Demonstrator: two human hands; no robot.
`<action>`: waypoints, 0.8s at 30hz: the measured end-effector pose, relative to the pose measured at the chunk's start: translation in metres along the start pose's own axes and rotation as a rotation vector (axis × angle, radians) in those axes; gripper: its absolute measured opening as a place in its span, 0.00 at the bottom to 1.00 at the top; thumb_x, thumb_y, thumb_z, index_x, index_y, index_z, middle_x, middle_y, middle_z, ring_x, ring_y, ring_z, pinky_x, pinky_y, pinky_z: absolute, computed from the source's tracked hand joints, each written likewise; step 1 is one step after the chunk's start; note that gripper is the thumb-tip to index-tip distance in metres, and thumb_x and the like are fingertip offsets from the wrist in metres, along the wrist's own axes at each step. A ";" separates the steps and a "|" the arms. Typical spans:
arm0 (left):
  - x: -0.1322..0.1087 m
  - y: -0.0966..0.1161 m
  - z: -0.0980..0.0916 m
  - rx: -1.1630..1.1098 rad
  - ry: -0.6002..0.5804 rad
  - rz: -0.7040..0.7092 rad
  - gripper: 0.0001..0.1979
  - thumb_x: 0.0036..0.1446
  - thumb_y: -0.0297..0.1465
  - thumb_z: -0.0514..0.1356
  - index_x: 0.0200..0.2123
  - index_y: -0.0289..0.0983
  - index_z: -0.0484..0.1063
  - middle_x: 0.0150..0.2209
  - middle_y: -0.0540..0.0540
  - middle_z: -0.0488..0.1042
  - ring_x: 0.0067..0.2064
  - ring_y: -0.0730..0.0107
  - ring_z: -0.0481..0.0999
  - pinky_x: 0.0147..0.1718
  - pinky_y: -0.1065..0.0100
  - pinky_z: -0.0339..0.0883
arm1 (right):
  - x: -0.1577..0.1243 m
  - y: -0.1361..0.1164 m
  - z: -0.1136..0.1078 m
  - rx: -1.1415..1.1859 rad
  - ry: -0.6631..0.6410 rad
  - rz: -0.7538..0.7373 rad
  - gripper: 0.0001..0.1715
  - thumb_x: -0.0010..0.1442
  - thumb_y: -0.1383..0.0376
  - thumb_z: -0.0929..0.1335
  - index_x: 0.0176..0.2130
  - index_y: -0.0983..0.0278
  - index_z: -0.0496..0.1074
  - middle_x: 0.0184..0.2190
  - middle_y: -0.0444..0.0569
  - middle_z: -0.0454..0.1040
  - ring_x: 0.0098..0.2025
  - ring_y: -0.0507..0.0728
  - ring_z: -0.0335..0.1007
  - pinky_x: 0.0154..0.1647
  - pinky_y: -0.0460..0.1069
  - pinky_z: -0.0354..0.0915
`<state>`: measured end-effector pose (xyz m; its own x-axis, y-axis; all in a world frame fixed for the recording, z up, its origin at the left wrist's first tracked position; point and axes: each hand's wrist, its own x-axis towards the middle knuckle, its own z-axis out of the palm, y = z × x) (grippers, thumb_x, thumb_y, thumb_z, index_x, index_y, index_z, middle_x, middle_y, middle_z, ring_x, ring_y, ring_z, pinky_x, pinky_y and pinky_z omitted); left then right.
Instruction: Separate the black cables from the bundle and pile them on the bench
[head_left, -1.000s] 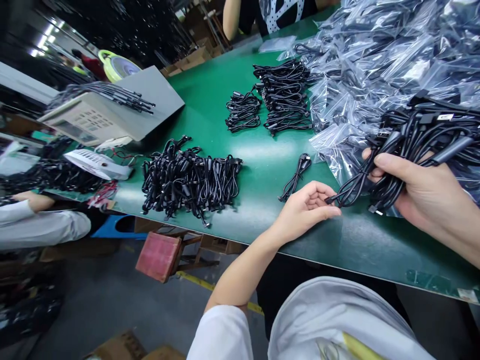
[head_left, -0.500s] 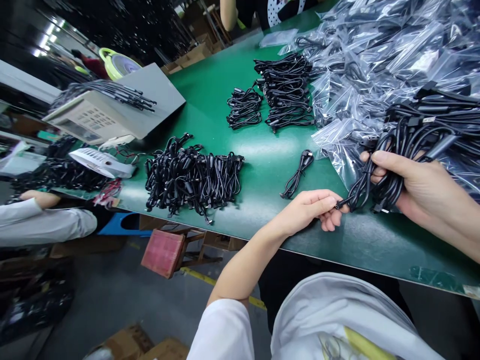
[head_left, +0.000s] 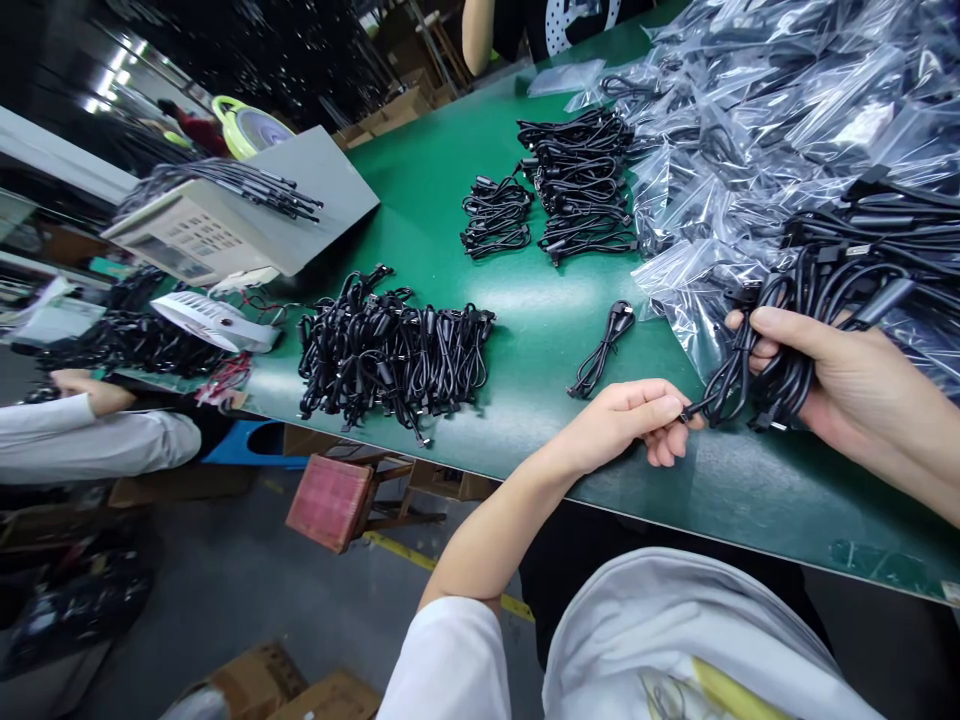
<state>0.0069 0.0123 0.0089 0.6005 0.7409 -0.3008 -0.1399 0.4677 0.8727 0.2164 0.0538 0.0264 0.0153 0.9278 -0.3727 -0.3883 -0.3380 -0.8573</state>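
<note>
My right hand (head_left: 840, 385) is wrapped around a thick bundle of black cables (head_left: 817, 300) above the right side of the green table (head_left: 540, 300). My left hand (head_left: 634, 420) pinches the plug end of one cable (head_left: 694, 408) that hangs out of that bundle. A single coiled black cable (head_left: 602, 350) lies on the table just left of my hands.
A large heap of black cables (head_left: 394, 350) lies at the table's left front, two smaller heaps (head_left: 559, 190) farther back. Clear bags with cables (head_left: 750, 130) pile up at the right. A beige machine (head_left: 225, 225) stands at left. Another person's sleeve (head_left: 90, 445) is at the left edge, someone else's arm (head_left: 480, 35) at the far end.
My left hand has closed its fingers on the cable's plug end and drawn it slightly out from the bundle. The right hand keeps its grip.
</note>
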 end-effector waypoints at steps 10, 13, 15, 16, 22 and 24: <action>0.000 -0.001 -0.001 0.003 -0.008 0.004 0.23 0.62 0.51 0.65 0.37 0.33 0.74 0.25 0.52 0.74 0.24 0.79 0.72 0.24 0.75 0.65 | 0.003 0.005 -0.001 0.007 -0.004 0.012 0.16 0.42 0.61 0.85 0.28 0.64 0.82 0.24 0.42 0.74 0.26 0.49 0.66 0.26 0.43 0.71; 0.001 -0.001 -0.001 0.009 -0.009 0.010 0.23 0.62 0.50 0.64 0.38 0.33 0.74 0.26 0.52 0.74 0.24 0.79 0.73 0.25 0.75 0.65 | 0.003 0.006 -0.002 0.007 -0.009 0.011 0.16 0.41 0.61 0.85 0.28 0.64 0.82 0.23 0.41 0.74 0.25 0.48 0.66 0.26 0.42 0.72; 0.001 -0.002 -0.001 0.014 -0.005 0.013 0.22 0.63 0.49 0.64 0.38 0.33 0.74 0.26 0.51 0.74 0.24 0.80 0.73 0.25 0.75 0.65 | 0.003 0.005 -0.002 0.012 -0.015 0.009 0.16 0.40 0.61 0.85 0.27 0.64 0.82 0.23 0.41 0.74 0.25 0.48 0.67 0.26 0.41 0.72; 0.001 -0.002 -0.001 0.016 -0.003 0.013 0.22 0.63 0.49 0.64 0.38 0.33 0.74 0.26 0.51 0.75 0.24 0.80 0.73 0.25 0.75 0.65 | 0.003 0.005 -0.001 0.015 -0.020 0.009 0.16 0.40 0.61 0.85 0.27 0.64 0.82 0.23 0.41 0.74 0.25 0.48 0.67 0.26 0.41 0.72; 0.001 -0.002 0.000 0.027 0.009 0.016 0.21 0.62 0.48 0.65 0.38 0.33 0.74 0.27 0.51 0.75 0.25 0.79 0.73 0.25 0.75 0.65 | 0.001 0.003 -0.001 0.023 -0.039 0.014 0.16 0.41 0.61 0.85 0.29 0.64 0.83 0.23 0.40 0.74 0.24 0.48 0.67 0.26 0.42 0.73; 0.001 -0.002 0.000 0.028 0.005 0.018 0.21 0.62 0.48 0.65 0.38 0.33 0.73 0.27 0.51 0.75 0.25 0.79 0.73 0.25 0.75 0.65 | 0.001 0.004 -0.002 0.021 -0.039 0.014 0.16 0.42 0.61 0.84 0.30 0.64 0.83 0.23 0.40 0.75 0.25 0.48 0.68 0.26 0.42 0.73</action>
<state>0.0079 0.0117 0.0066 0.5941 0.7517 -0.2865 -0.1290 0.4405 0.8884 0.2164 0.0537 0.0221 -0.0260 0.9287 -0.3699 -0.4078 -0.3477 -0.8443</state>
